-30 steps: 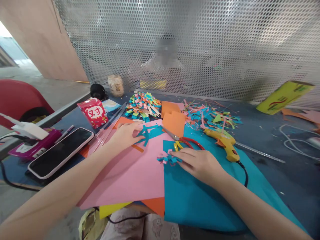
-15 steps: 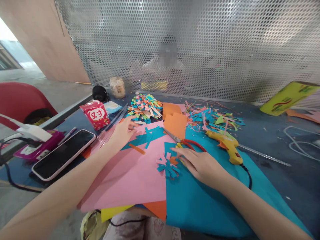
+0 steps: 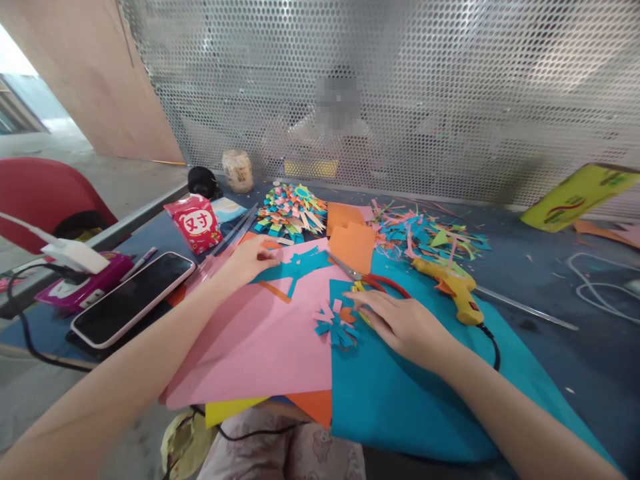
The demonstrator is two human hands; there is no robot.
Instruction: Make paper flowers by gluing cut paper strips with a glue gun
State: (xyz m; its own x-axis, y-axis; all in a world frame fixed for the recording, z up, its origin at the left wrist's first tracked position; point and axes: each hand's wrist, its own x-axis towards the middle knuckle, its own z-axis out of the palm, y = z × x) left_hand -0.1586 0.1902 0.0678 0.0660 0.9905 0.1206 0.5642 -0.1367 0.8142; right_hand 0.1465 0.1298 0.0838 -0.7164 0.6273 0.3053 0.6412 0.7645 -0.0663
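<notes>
My left hand (image 3: 249, 260) is over the pink paper sheet (image 3: 260, 353), palm down, fingers loosely bent and apart, holding nothing I can see. Its fingertips are beside blue paper strips (image 3: 305, 265) and an orange strip (image 3: 275, 291). My right hand (image 3: 403, 323) rests over the blue sheet (image 3: 415, 413), fingers stretched forward. They lie just right of a small cluster of pink, blue and orange paper strips (image 3: 335, 325). A yellow object (image 3: 358, 287) shows partly beneath those fingers; its kind is hidden. Scissors with red handles (image 3: 385, 283) lie just beyond.
A yellow glue gun (image 3: 463, 293) lies to the right, its cord trailing. Farther back are a fringed paper pile (image 3: 290, 210), orange sheets (image 3: 353, 243) and paper scraps (image 3: 415, 230). A phone (image 3: 135, 297), purple power strip (image 3: 83, 287) and red packet (image 3: 195, 223) are left.
The blue and orange strips by my left hand have shifted; the orange strip now meets the blue ones. My left fingers have moved slightly. My right hand stays nearly in place.
</notes>
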